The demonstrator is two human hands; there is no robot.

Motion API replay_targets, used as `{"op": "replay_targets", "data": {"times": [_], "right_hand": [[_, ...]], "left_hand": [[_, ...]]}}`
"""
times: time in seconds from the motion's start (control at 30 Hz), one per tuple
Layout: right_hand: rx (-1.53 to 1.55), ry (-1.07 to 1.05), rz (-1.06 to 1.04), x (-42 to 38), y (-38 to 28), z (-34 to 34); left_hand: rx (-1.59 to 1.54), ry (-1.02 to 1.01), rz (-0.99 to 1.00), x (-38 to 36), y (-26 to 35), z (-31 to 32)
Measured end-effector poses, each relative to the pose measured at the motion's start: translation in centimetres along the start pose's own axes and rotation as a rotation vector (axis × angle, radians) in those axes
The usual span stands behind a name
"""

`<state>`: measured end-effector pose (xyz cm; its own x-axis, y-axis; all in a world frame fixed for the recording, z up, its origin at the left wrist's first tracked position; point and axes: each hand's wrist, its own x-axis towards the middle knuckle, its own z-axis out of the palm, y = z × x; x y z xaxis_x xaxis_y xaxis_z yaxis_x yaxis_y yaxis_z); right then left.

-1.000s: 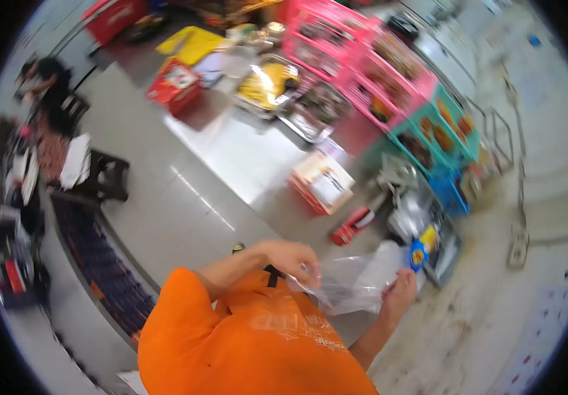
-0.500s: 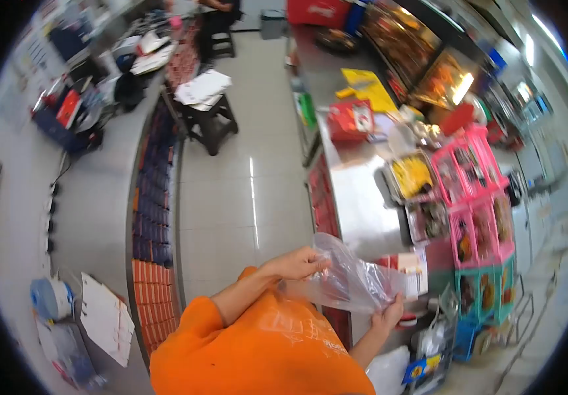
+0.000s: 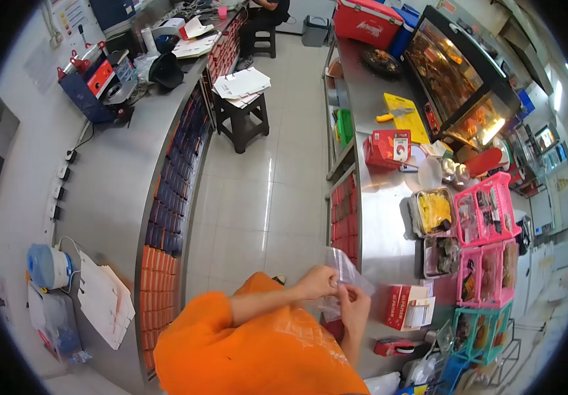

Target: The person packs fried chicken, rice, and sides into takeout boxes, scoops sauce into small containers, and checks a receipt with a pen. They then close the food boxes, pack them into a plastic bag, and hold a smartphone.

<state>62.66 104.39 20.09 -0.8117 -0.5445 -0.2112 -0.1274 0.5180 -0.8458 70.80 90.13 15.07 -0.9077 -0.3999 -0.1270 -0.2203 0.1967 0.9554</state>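
A clear bag (image 3: 343, 273) is pinched between the left hand (image 3: 317, 282) and the right hand (image 3: 354, 304), both closed on its plastic and held close together. The bag is held just over the near edge of the steel counter (image 3: 379, 217). On the counter, a red box (image 3: 408, 305) is seen just beside the hands, and a tray (image 3: 432, 212) of yellow food lies farther along it, next to pink baskets (image 3: 488, 210).

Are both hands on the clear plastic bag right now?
Yes, the left hand and right hand meet at the clear plastic bag, pinching it between them beside the steel counter.
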Motion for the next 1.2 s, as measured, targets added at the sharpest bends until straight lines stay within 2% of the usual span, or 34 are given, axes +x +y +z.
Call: {"op": "replay_targets", "data": {"times": [0.03,0.07,0.13,0.23,0.27,0.3,0.33,0.4,0.43,0.47,0.53,0.57,0.6,0.7,0.77,0.83,0.87,0.9,0.97,1.0,1.07,1.1,1.17,1.2], "right_hand": [[0.04,-0.06,0.067,-0.3,-0.7,0.5],[0.081,-0.12,0.13,-0.6,-1.1,0.8],[0.554,-0.089,0.209,0.0,2.7,0.5],[1.148,0.054,0.305,0.3,3.1,0.2],[1.31,0.142,0.348,0.4,1.7,-0.2],[1.473,0.234,0.387,0.2,0.5,-0.5],[1.492,0.192,0.254,-0.5,0.7,-1.6],[1.522,-0.169,0.298,-2.0,1.9,-2.4],[1.528,-0.351,0.308,-2.6,2.0,-2.5],[1.163,-0.103,0.457,-3.5,-1.4,-2.0],[0.609,-0.108,0.268,-5.5,-1.9,-4.8],[0.332,-0.095,0.173,-6.3,-1.5,-5.9],[0.257,-0.136,0.143,-6.5,-0.6,-5.5],[-0.365,0.259,0.126,-3.0,10.4,-5.7],[-0.605,0.55,-0.168,-1.5,14.4,-4.0],[-0.649,0.522,-0.348,-0.3,6.9,-2.9],[-0.628,0.495,-0.432,0.5,3.0,-2.0],[-0.528,0.445,-0.505,1.1,1.9,-2.2],[-0.353,0.439,-0.061,0.6,5.0,-5.6],[-0.408,0.63,-0.155,-2.9,5.1,-7.4],[-0.561,1.025,-0.409,-6.7,2.7,-12.0],[-0.558,0.939,-0.42,-7.6,3.7,-12.2],[-0.492,0.7,-0.403,-11.6,5.5,-10.2],[-0.507,0.478,-0.102,-11.7,10.4,-7.8]], "left_hand": [[0.197,0.029,0.001,-0.4,0.6,0.4],[0.209,-0.057,-0.007,-0.7,1.1,0.4],[0.237,-0.22,-0.006,-0.3,3.1,-0.7],[-0.581,-0.113,0.024,-0.2,5.7,-1.7],[-0.403,-0.05,0.092,0.6,2.1,-0.7],[-0.222,0.012,0.162,2.3,-4.4,0.7],[-0.039,0.071,0.232,3.1,-8.0,1.4],[0.132,0.046,-0.166,3.0,-5.3,-3.0],[0.412,0.129,0.141,4.3,-9.1,-3.3],[0.68,0.215,0.452,5.4,-12.9,-3.5],[-0.014,0.395,-0.418,4.6,-13.4,-9.0],[-0.1,0.407,-0.442,3.6,-14.8,-9.6],[-0.18,0.414,-0.454,4.1,-15.8,-10.0],[-0.215,0.415,-0.32,2.5,-8.2,-8.9],[0.408,0.352,0.001,1.4,0.5,-5.3],[0.375,0.181,0.168,0.6,6.5,-1.4],[0.416,0.208,0.299,1.0,6.5,-0.6],[0.442,0.22,0.426,1.6,6.2,0.2],[0.452,0.277,0.488,2.8,4.7,-1.3],[0.458,0.328,0.44,4.2,3.6,-4.1],[0.572,0.387,0.771,2.3,1.8,-5.5],[0.616,0.414,0.936,0.0,0.4,-6.7],[0.597,0.11,0.727,-2.7,1.0,-7.3],[0.678,0.031,0.472,-1.8,-4.9,-5.4]]}}
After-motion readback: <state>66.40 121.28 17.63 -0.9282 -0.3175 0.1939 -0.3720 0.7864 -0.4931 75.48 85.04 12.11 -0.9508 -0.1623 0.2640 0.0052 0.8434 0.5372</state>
